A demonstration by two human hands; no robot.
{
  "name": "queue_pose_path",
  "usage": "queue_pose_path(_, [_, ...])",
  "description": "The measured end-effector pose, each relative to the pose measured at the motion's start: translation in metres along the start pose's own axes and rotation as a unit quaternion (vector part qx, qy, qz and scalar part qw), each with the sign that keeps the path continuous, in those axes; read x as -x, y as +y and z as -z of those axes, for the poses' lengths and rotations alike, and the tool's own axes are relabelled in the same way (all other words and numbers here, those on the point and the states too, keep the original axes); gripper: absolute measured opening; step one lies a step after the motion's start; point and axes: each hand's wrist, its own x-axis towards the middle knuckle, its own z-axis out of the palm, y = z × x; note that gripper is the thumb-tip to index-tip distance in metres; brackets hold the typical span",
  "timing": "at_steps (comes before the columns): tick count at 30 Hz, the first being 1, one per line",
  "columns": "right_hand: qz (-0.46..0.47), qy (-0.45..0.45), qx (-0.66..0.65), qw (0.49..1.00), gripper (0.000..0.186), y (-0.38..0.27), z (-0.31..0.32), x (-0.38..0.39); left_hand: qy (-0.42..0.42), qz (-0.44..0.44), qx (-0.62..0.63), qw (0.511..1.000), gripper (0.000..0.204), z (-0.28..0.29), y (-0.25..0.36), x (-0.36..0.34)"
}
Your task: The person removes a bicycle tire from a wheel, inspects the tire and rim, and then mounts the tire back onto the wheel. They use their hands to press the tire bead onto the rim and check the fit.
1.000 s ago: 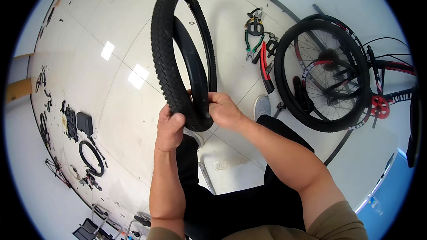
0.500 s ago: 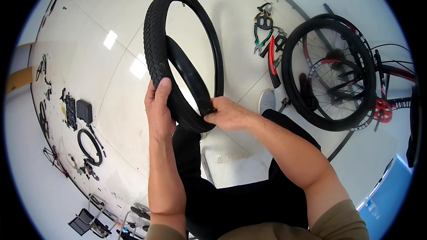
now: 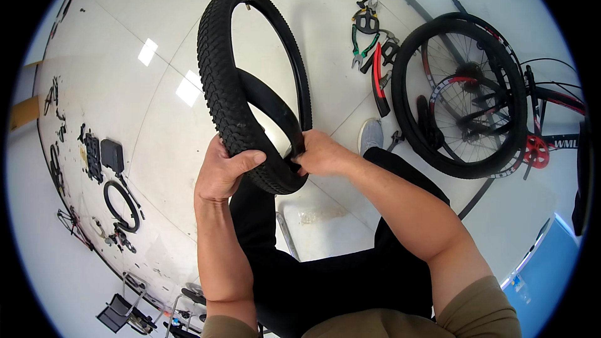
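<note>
Two hands are holding one knobby bicycle tire [image 3: 213, 50] and one inner tube [image 3: 273, 99] at the center of the frame
The left hand [image 3: 220, 170] is curling around the tread at the tire's lower left, half open to its width, thumb lying over the knobs; the right hand [image 3: 320, 154] is pinching the tube at the tire's lower right, fingertips partly hidden. The tire is probably acting light and springy, its edges stiffer and its knobs giving sure grip, so the tread is offering the better hold; the tube is likely feeling softer and easier to nick, best suiting a flat pinch. At the right, one black tire [image 3: 399, 91] and one red chainring [image 3: 536, 151] are resting; at the upper right, two pedals [image 3: 367, 22] and one pair of green-handled pliers [image 3: 358, 56] are lying on the floor [image 3: 325, 62]
</note>
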Motion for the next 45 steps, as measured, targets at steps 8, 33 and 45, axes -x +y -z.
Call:
queue_pose_path(8, [0.039, -0.022, 0.021, 0.999, 0.03, 0.003, 0.0, 0.003, -0.005, 0.015, 0.088, 0.996, 0.043, -0.008, -0.003, -0.008])
queue_pose_path(33, [0.097, 0.026, 0.157, 0.983, 0.069, -0.018, -0.028, 0.04, -0.011, -0.114, 0.017, 0.993, 0.02, -0.036, -0.006, 0.0])
queue_pose_path(45, [0.097, 0.099, 0.261, 0.955, 0.05, 0.051, -0.042, 0.007, -0.038, 0.006, -0.064, 0.997, 0.062, 0.016, -0.01, -0.007])
